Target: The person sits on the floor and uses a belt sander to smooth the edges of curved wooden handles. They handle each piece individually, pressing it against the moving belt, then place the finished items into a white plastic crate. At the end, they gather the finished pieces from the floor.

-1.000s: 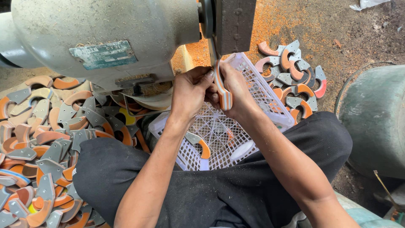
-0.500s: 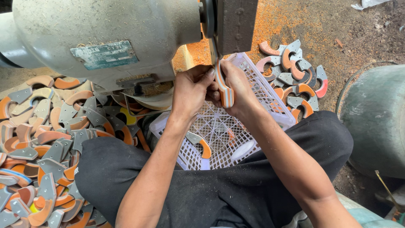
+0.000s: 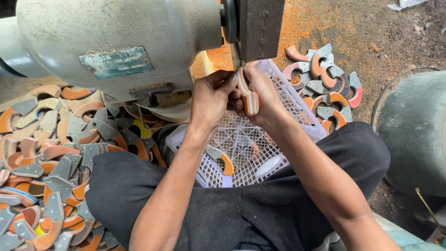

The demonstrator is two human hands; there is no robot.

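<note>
My left hand [image 3: 211, 100] and my right hand [image 3: 261, 93] together grip a curved orange-and-white striped handle piece [image 3: 247, 95], pressed up against the wheel of a grey bench grinder [image 3: 116, 44] at top centre. The wheel sits behind a dark guard [image 3: 260, 28]. Below my hands a white plastic lattice basket [image 3: 297, 107] rests on my lap, with one curved grey-and-orange piece [image 3: 222, 160] lying inside it.
A large heap of curved grey and orange blade pieces [image 3: 42, 153] covers the ground at left. A smaller pile [image 3: 327, 88] lies beyond the basket at right. A green drum [image 3: 416, 125] stands at the right edge. Orange dust coats the dirt floor.
Both hands stay at the grinder wheel holding the same piece; it has barely shifted against the wheel.
</note>
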